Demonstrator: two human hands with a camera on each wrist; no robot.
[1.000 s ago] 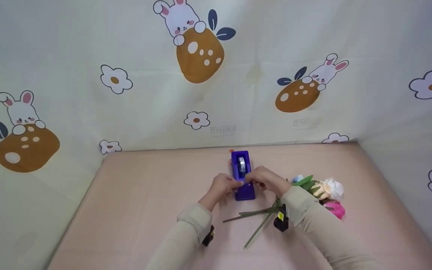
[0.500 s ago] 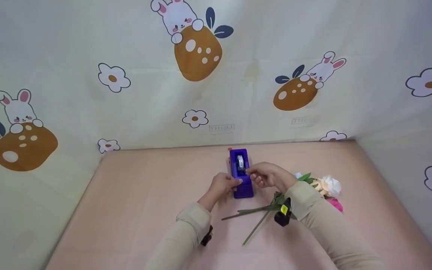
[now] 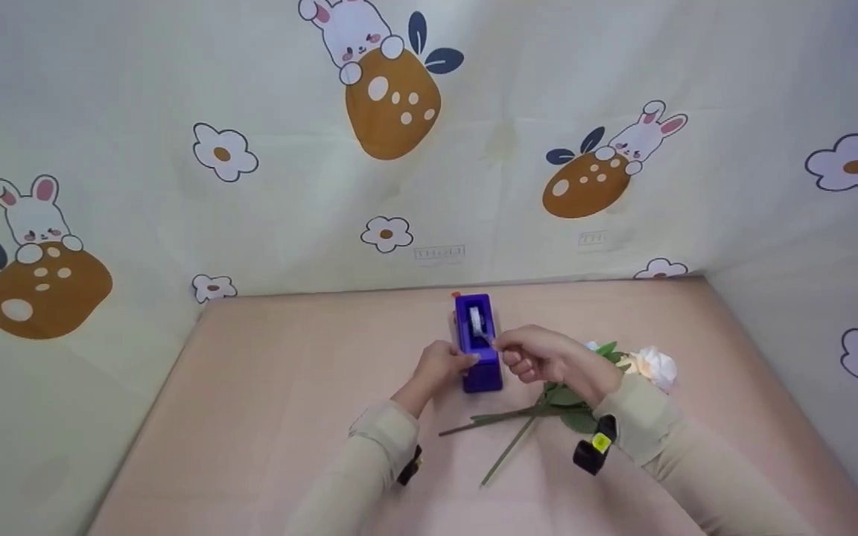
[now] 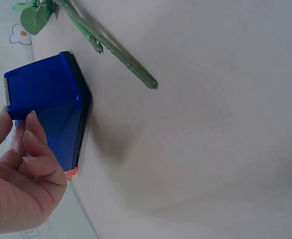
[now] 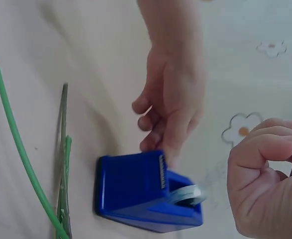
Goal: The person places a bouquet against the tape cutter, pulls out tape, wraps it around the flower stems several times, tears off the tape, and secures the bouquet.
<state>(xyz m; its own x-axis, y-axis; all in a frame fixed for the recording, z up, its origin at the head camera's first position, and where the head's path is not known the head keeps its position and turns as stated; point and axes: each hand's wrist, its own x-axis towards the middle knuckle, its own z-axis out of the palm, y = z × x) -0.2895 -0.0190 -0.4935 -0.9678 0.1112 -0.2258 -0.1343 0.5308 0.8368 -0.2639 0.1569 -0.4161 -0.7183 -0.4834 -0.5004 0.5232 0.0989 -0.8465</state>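
A blue tape dispenser (image 3: 482,376) stands on the table with a roll of clear tape (image 3: 475,320) in it. My left hand (image 3: 440,368) grips the dispenser's side by its toothed cutter (image 4: 6,92), thumb on top and fingers below. On the other side, my right hand (image 3: 541,353) pinches the end of the tape between thumb and forefinger, its other fingers curled. A faint clear strip (image 5: 216,175) runs from the roll to this hand in the right wrist view. Close by on the right lie artificial flowers, their green stems (image 3: 507,450) pointing toward the dispenser.
A white artificial flower (image 3: 656,366) shows beyond the right forearm; the sleeve covers part of the bunch. The pinkish table (image 3: 272,417) ends at a patterned cloth backdrop (image 3: 287,208) behind and at both sides. An orange bit (image 4: 72,173) sticks out at the dispenser's back end.
My right hand has drawn away from the left hand and to the right, pulling tape from the roll. The left hand stays on the dispenser. The sleeve now hides the pink flower.
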